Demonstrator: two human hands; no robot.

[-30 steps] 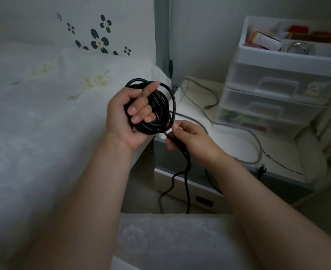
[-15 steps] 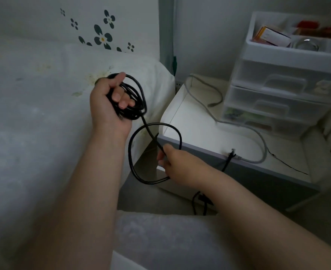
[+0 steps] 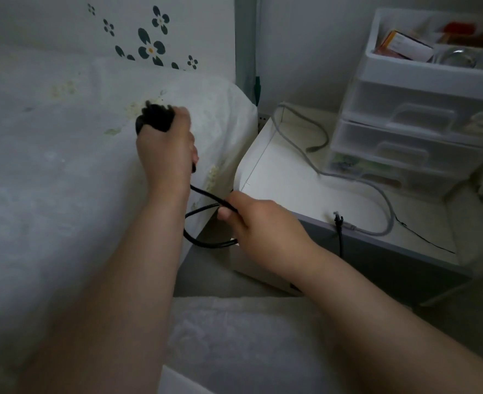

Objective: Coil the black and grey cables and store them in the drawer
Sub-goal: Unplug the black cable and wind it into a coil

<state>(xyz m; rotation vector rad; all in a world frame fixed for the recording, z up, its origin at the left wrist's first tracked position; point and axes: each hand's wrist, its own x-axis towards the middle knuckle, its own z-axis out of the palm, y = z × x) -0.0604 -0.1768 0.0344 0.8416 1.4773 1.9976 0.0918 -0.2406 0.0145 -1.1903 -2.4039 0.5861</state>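
The left hand (image 3: 166, 149) is fisted around a bundle of thin black cable (image 3: 156, 118), held over the white bed (image 3: 49, 172) on the left. A strand runs down to the right hand (image 3: 251, 220), whose fingers pinch it above a hanging loop. The black cable's free end lies over the near edge of the white bedside worktop (image 3: 288, 177). A grey cable (image 3: 377, 191) curves uncoiled across that worktop, beside translucent plastic drawers (image 3: 422, 132) at the far right.
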